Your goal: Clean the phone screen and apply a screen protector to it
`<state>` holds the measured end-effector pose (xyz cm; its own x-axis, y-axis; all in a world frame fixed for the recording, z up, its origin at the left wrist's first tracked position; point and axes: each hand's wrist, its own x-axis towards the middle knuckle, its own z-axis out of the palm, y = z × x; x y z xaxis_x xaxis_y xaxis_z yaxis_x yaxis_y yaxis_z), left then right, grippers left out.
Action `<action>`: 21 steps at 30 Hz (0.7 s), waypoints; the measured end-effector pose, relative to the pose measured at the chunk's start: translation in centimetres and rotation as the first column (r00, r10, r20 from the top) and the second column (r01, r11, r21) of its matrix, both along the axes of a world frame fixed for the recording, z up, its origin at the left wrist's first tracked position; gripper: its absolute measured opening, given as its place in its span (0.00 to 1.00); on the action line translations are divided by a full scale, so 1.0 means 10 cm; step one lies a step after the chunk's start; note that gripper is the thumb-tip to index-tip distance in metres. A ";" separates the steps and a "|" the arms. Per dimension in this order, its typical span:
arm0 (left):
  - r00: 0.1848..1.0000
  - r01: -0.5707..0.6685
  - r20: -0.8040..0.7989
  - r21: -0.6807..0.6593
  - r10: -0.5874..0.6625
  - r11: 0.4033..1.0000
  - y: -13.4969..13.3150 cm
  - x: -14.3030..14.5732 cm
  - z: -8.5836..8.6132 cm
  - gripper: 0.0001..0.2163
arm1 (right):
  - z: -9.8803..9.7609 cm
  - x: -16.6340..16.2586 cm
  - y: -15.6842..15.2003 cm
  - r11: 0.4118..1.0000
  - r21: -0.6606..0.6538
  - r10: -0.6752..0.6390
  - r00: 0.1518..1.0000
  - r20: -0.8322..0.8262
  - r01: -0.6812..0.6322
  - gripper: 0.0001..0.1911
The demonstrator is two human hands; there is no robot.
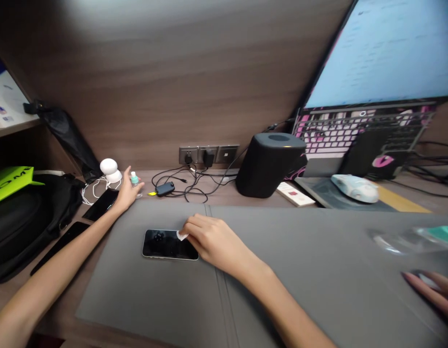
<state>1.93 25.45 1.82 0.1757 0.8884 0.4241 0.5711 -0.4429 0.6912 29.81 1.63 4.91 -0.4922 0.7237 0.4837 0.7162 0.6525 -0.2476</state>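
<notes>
At the far left edge of the grey mat, my left hand is closed round a small clear bottle with a mint-green top and white tip. The bottle is upright, and one finger of that hand points up. My right hand pinches a small white wipe, pressed to the screen of a black smartphone. The phone lies face up on the mat, its right end partly behind my fingers.
A co-worker's hand and a blurred clear bottle with green are at the right. Behind the mat are tangled cables, a black speaker-like box, a mouse and a laptop. A black bag sits left.
</notes>
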 end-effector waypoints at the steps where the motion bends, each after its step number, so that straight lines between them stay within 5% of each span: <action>1: 1.000 -0.008 -0.012 -0.011 0.008 1.000 -0.05 -0.02 0.01 0.44 | 0.01 0.01 -0.01 1.000 -0.005 0.000 1.000 -0.006 0.000 0.09; 6: 0.995 -0.020 -0.098 0.062 0.026 0.998 -0.70 -0.15 0.19 0.41 | 0.00 -0.06 -0.09 0.998 -0.049 0.043 0.999 0.017 -0.042 0.09; 9: 0.917 0.157 -0.398 0.324 -0.016 0.933 -1.21 -0.20 0.25 0.32 | -0.04 -0.20 -0.17 0.990 -0.089 0.119 0.983 0.138 -0.107 0.09; 11: 0.846 0.300 -0.527 0.354 -0.076 0.886 -1.45 -0.21 0.23 0.28 | -0.06 -0.26 -0.21 0.987 -0.110 0.141 0.969 0.202 -0.120 0.09; 17: 0.817 0.437 -0.556 0.425 -0.153 0.793 -1.63 -0.20 0.07 0.12 | -0.10 -0.15 -0.22 0.989 -0.137 -0.028 0.984 0.174 0.052 0.10; 21: 0.826 0.438 -0.527 0.374 -0.201 0.817 -1.61 -0.18 0.05 0.09 | -0.16 -0.10 -0.34 0.984 -0.125 -0.107 0.985 0.138 0.124 0.12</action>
